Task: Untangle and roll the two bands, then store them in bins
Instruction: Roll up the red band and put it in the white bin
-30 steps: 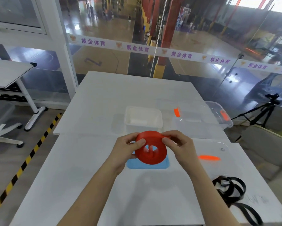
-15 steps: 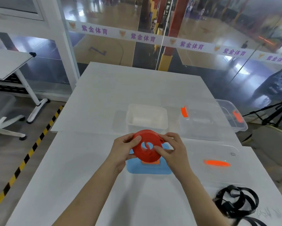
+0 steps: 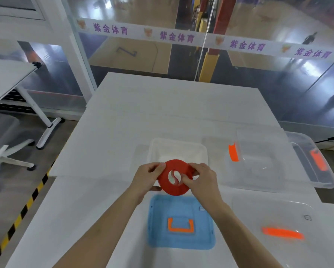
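1. The red band (image 3: 174, 177), wound into a flat coil with an open centre, is held in the air at the middle of the frame, above the bench (image 3: 108, 190) and just in front of the white bin (image 3: 178, 151).
2. The coil's left rim is pinched by the closed fingers of the left hand (image 3: 146, 178); the right rim and inner edge are gripped by the right hand (image 3: 200, 180), with a fingertip hooked into the centre hole.
3. The step in hand is judged to be the finishing of the roll, with storing to follow.
4. The windings should be kept squeezed flat between both grips, so that the loose end cannot spring outward and the coil cannot unwind.
5. The coil is best lowered level into the white bin and released only once it rests on the floor of the bin.
6. The blue lid (image 3: 181, 223) lies lower centre; the clear bin (image 3: 278, 165) stands at the right.
7. No second band can be seen in this view.
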Available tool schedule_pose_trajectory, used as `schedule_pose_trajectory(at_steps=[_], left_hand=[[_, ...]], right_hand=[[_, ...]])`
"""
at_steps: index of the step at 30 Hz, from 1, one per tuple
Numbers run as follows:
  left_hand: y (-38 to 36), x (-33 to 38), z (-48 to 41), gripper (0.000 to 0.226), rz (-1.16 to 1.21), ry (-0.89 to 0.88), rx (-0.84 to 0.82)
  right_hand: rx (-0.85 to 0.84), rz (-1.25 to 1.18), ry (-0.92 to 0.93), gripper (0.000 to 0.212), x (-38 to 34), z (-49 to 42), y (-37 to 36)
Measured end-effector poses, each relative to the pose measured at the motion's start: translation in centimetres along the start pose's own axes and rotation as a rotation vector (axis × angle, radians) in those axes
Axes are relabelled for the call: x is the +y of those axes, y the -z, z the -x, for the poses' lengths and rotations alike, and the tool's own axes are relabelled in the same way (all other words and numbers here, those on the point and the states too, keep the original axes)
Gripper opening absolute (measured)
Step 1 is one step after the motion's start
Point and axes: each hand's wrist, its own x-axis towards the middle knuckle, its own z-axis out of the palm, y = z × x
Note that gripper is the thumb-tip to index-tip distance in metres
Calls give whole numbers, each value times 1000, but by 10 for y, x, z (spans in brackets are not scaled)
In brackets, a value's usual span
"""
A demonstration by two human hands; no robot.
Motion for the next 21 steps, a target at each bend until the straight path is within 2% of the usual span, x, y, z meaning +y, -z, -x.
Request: schedule_pose_trajectory(at_steps=[3,5,8,11,15,21], left_hand=[[8,-7,-51,53,-285,-115,217],[14,-18,-81,78,-498,-133,256],[18,-39,-114,123,-664,-32,82],[17,-63,-137,149,-797,35,-67],[12,-82,-148,158,-893,83,-81],[2,-89,-142,156,-814,92,-13]], right_hand=[[-32,20,-48,28,11,-45,-6],[-54,12,-99,24,20,-74,-11],[-76,10,-183,28,39,-109,-26],[-74,31,-254,30,58,-134,-48],[-123,68,-307,26,74,-157,-78],[-200,143,-387,22,92,-173,-122]])
